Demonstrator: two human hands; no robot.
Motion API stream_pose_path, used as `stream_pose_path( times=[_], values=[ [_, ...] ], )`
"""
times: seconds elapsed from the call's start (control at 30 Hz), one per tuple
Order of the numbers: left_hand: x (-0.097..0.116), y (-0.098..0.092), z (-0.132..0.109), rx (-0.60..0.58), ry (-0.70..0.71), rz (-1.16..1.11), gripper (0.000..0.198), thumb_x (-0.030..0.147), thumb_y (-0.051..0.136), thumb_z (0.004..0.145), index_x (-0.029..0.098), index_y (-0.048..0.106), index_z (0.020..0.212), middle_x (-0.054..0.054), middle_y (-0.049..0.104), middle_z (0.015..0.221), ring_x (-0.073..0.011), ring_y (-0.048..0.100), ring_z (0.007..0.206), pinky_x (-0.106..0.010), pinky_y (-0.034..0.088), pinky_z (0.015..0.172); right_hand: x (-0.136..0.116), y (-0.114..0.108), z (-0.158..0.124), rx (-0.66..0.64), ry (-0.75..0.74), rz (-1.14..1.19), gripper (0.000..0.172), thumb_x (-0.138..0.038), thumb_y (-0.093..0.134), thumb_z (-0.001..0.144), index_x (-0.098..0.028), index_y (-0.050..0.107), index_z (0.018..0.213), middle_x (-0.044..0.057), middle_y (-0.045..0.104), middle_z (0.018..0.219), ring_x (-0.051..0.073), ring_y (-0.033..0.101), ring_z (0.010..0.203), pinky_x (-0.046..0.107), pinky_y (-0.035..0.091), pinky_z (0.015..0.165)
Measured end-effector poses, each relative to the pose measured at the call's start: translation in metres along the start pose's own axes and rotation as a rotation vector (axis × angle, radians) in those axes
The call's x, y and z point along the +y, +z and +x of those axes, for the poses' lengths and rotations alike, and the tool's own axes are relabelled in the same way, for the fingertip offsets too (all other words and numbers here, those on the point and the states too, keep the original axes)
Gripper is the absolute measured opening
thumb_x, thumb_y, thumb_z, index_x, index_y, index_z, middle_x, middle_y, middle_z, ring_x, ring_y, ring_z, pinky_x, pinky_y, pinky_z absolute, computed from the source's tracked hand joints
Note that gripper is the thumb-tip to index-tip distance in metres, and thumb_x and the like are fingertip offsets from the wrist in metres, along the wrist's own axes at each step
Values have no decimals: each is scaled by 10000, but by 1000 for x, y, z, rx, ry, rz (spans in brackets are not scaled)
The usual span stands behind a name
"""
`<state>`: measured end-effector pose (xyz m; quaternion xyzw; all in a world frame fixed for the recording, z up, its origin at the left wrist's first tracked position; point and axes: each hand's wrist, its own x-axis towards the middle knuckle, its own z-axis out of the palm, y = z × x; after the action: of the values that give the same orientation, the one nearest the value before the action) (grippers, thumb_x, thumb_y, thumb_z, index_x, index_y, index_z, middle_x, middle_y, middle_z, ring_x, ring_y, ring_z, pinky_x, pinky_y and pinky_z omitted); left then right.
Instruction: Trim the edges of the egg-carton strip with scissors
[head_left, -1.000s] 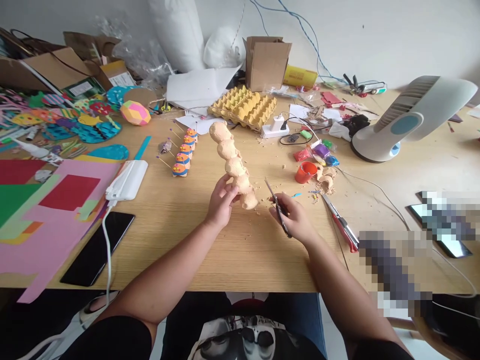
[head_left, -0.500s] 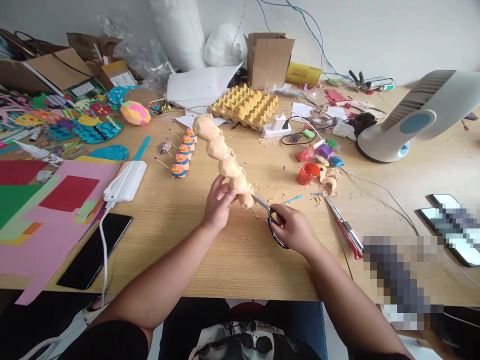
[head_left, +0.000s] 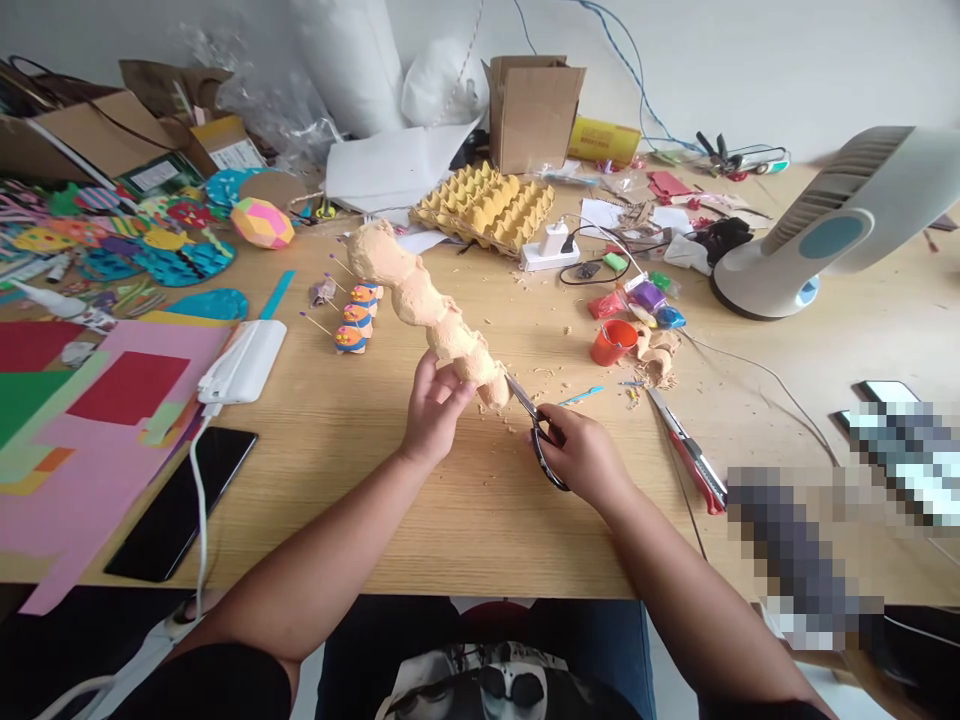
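Note:
My left hand (head_left: 433,405) grips the near end of a tan strip of egg-carton cups (head_left: 420,300), which slants up and away to the left above the wooden table (head_left: 480,510). In my right hand (head_left: 581,455) is a pair of black-handled scissors (head_left: 536,430), fingers through the loops. The blades point up-left and touch the strip's lowest cup. Paper crumbs lie on the table under the cut.
A small painted caterpillar (head_left: 354,318) stands left of the strip. Behind are a yellow egg tray (head_left: 487,205) and a cardboard box (head_left: 534,110). A red cup (head_left: 611,343), a red utility knife (head_left: 690,455) and a white fan (head_left: 832,225) lie right; coloured paper (head_left: 97,400), a white power bank (head_left: 241,362) and a phone (head_left: 184,500) left.
The strip's far end has swung left and lower. My right hand turned the scissors from pointing up to pointing at the strip, and the blades now meet its lowest cup.

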<state>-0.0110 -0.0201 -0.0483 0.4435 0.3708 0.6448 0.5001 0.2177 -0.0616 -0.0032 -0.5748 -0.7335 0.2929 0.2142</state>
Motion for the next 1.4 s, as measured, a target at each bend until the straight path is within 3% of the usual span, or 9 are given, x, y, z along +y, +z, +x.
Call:
stream_pose_path(
  times=[0.17, 0.37, 0.67, 0.8, 0.97, 1.4],
  values=[
    [1, 1, -4, -34, 29, -4, 774, 500, 890, 873, 346, 525, 1538, -107, 772, 1397, -301, 710, 1340, -490, 560, 1147, 1, -1, -1, 13, -16, -19, 165, -410, 687, 975, -246, 706, 989, -14, 598, 703, 177, 531, 649, 276, 338, 640],
    [1, 3, -5, -41, 37, -5, 701, 479, 871, 897, 363, 551, 1510, -91, 768, 1415, -300, 689, 1378, -483, 563, 1144, 2, -1, -1, 17, -36, -13, 291, -521, 626, 1022, -248, 668, 931, -7, 599, 698, 177, 519, 640, 275, 333, 638],
    [-1, 0, -5, -17, 9, 3, 773, 517, 888, 864, 342, 542, 1533, -97, 791, 1346, -288, 735, 1276, -456, 577, 1107, 5, -3, 1, 36, -15, 49, 380, -609, 643, 996, -244, 668, 894, -8, 609, 689, 171, 521, 640, 280, 343, 638],
    [-1, 0, -4, -10, -18, -11, 788, 526, 891, 853, 327, 541, 1530, -94, 803, 1292, -293, 752, 1240, -453, 598, 1072, 7, -6, 3, 57, 13, 87, 346, -584, 668, 969, -242, 657, 914, -21, 575, 681, 169, 511, 635, 285, 350, 632],
    [1, 2, -2, -1, -16, -7, 807, 560, 890, 841, 322, 537, 1527, -103, 804, 1299, -309, 736, 1285, -436, 607, 1049, 6, -7, 3, 50, -51, 49, 301, -453, 675, 957, -230, 704, 1157, -2, 620, 769, 185, 558, 684, 291, 392, 669],
    [-2, -2, -4, -8, -32, -3, 789, 549, 905, 835, 307, 550, 1496, -105, 817, 1265, -306, 745, 1263, -447, 580, 1073, 12, -3, 5, 57, -49, -73, 253, -442, 694, 976, -238, 741, 1117, 13, 647, 761, 189, 561, 685, 284, 344, 659]
  ],
)
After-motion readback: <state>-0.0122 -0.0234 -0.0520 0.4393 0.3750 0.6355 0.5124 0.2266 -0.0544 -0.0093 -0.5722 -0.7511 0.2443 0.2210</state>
